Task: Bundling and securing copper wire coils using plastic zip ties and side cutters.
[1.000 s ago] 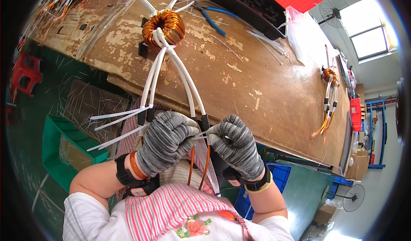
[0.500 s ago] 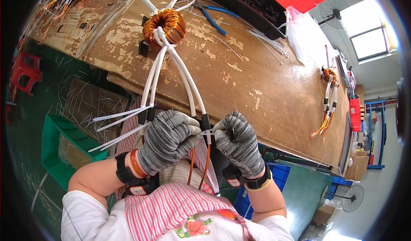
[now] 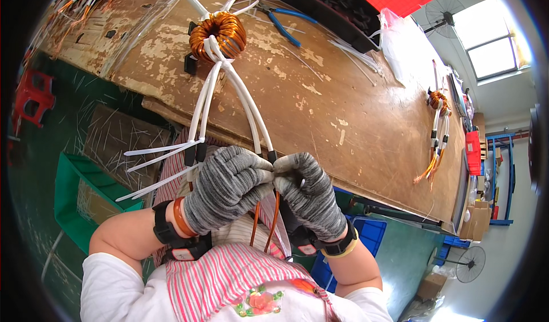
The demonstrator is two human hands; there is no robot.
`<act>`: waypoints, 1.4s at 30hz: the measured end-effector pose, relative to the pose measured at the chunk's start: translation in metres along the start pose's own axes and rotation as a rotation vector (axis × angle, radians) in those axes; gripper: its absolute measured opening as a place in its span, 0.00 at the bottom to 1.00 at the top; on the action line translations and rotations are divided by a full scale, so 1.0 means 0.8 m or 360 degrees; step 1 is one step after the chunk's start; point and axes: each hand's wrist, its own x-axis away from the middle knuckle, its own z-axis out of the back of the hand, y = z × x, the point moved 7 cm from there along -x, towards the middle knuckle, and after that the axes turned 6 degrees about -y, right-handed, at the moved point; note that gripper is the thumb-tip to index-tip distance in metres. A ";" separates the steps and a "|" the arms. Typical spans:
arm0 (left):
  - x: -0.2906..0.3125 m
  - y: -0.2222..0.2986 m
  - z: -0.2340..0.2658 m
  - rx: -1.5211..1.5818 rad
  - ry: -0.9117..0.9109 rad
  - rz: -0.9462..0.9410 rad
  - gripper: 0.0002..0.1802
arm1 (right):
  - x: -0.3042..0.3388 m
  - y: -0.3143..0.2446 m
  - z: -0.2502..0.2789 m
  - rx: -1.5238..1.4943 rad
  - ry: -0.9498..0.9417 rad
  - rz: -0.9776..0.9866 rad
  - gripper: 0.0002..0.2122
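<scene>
A toroidal coil (image 3: 229, 39) of copper wire sits near the table edge, its white-sleeved leads (image 3: 246, 102) running down toward me. Black sleeving (image 3: 271, 156) covers the lower part of the right-hand leads, and bare copper-coloured wire (image 3: 277, 210) hangs beneath. My left hand (image 3: 229, 182), in a grey glove, is closed in a pinch at this lead. Against it, my gloved right hand (image 3: 309, 193) also pinches, and a white cable tie end (image 3: 302, 183) shows at its fingers. The fingertips hide most of the tie. More cable ties (image 3: 157, 165) stick out from the left leads.
Blue-handled pliers (image 3: 283, 27) and loose cable ties (image 3: 357, 56) lie on the worn wooden table (image 3: 320, 122). A black bin (image 3: 320, 7) of small black parts stands behind. At far right rests another wound coil (image 3: 438, 102). A green crate (image 3: 86, 196) is below left.
My right hand has moved left until its fingertips meet those of my left hand. The cable tie visible between them on the lead is now mostly covered.
</scene>
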 end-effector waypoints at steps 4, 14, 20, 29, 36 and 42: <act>-0.013 0.010 0.022 -0.0306 -0.0055 -0.0012 0.11 | -0.003 -0.001 0.011 -0.0084 -0.0044 -0.0096 0.09; -0.009 0.031 0.051 0.0425 -0.0241 -0.0165 0.06 | -0.005 -0.002 0.017 0.0651 -0.0070 0.0469 0.14; -0.008 0.005 0.042 0.1113 -0.0328 0.0247 0.08 | 0.017 0.011 0.028 0.0282 0.0182 0.0226 0.14; -0.012 0.021 0.021 0.1412 -0.0561 0.0116 0.06 | 0.005 -0.006 -0.010 0.1036 0.0238 0.0422 0.12; 0.009 -0.012 0.009 0.1775 -0.0544 0.0786 0.17 | 0.025 0.026 0.009 0.0300 0.0350 0.0243 0.11; 0.050 -0.081 -0.019 0.1423 -0.0260 0.1320 0.24 | 0.014 0.025 0.029 0.0317 0.0324 -0.0185 0.11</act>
